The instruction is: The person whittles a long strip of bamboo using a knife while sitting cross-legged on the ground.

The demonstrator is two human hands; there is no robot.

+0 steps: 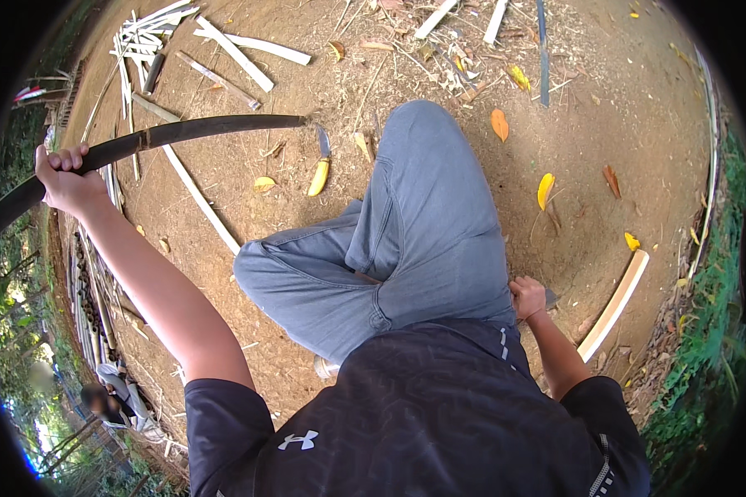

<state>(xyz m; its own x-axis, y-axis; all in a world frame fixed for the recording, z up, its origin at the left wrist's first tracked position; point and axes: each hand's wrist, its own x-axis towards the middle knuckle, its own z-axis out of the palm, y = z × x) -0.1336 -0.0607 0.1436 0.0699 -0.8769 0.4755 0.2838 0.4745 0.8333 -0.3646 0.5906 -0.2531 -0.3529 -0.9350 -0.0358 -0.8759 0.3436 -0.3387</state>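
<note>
My left hand [68, 178] is raised at the far left, its fingers wrapped round a long dark bamboo pole [199, 127]. The pole looks bent through the lens, and a lighter ring marks it partway along. Its right end hangs over the ground near a knife [320, 176] with a yellow handle, which lies on the soil. Down by my right hip, my right hand [528, 296] is closed. A short grey piece shows just beyond its fingers; whether the hand holds it is hidden, and its kind does not show.
I sit cross-legged on bare soil. Pale split strips [153, 37] lie heaped at the far left, with a brown stick [218, 81] nearby. A pale curved bamboo piece [615, 305] rests at right. Another person [120, 402] is at the lower left. Green plants [713, 356] border the right side.
</note>
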